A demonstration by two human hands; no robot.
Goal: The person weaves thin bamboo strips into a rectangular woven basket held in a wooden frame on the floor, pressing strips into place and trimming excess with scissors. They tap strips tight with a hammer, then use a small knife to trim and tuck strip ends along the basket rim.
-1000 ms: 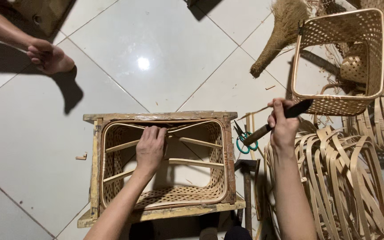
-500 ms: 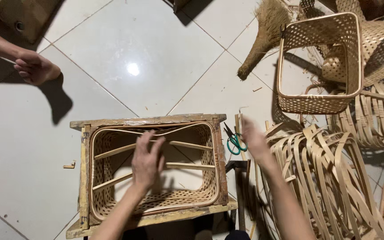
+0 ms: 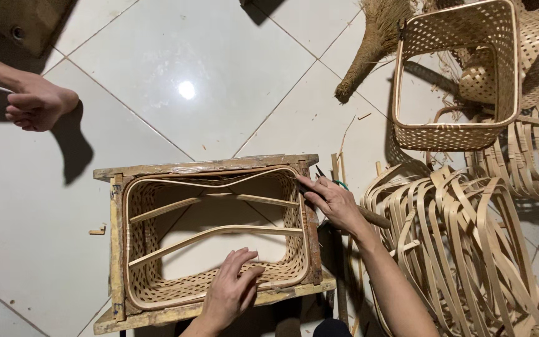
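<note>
Head view: a woven basket sits inside a wooden frame on the tiled floor. Left hand rests on its near rim, fingers spread. Right hand presses the right rim, fingers together and extended, beside a pile of bamboo strips.
</note>
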